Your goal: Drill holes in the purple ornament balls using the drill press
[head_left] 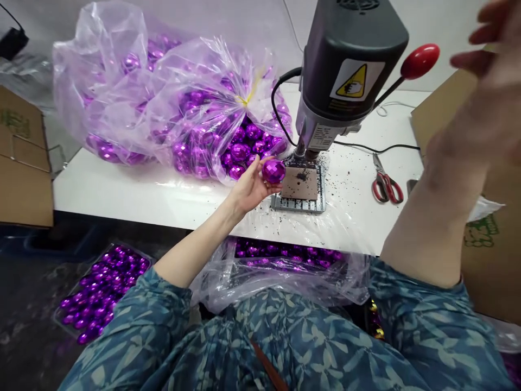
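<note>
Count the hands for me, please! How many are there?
2. The left hand holds a shiny purple ball beside the drill press; the right hand is raised, blurry, near the red knob. No others show.

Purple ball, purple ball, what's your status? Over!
Left hand holding ball beside board. Right hand raised near red knob, blurred, fingers open. Black bits on board, under drill. Over.

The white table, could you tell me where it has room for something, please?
The white table is bare between the plastic bags and its front-left edge; a speckled patch lies between drill base and scissors. Bags, left hand and base crowd the middle.
</note>
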`<state>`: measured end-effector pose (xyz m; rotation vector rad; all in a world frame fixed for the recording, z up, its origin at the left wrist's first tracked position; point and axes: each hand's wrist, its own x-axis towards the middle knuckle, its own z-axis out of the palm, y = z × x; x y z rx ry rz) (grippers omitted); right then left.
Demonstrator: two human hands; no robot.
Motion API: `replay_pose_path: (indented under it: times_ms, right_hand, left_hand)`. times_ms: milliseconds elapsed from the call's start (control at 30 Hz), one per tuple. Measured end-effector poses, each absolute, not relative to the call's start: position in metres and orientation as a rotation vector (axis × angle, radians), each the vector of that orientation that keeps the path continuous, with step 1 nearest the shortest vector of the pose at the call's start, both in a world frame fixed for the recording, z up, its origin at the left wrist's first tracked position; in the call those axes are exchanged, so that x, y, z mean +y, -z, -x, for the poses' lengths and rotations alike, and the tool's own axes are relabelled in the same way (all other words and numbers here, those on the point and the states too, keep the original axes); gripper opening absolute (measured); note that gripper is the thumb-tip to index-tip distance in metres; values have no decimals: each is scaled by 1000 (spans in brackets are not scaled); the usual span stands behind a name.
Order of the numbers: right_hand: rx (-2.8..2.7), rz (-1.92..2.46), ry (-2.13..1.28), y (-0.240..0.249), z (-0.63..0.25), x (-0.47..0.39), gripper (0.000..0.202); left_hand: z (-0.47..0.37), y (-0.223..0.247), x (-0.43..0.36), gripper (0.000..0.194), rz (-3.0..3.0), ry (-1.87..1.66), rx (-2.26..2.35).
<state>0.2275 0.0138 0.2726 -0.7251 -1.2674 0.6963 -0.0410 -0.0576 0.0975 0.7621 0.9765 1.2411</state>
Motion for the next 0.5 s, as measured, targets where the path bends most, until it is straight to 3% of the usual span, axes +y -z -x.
replay_pose_path:
  times_ms: [100, 300, 400, 500]
  right_hand:
    - [-1368, 734, -488, -274, -210, 39, 40]
    - [-1388, 776, -713, -267, -188, 42, 35]
    - [-1341, 848, -781, -278, -185, 42, 36]
    - [-1323, 899, -869, -293, -183, 42, 49]
  left_hand:
    - [29, -95, -55, 36, -553, -1173, 886]
    - [25, -80, -59, 26, -488, -1166, 904]
    - [21, -71, -59, 32, -534, -1237, 929]
    - [14, -58, -54, 46, -699, -1303, 1051]
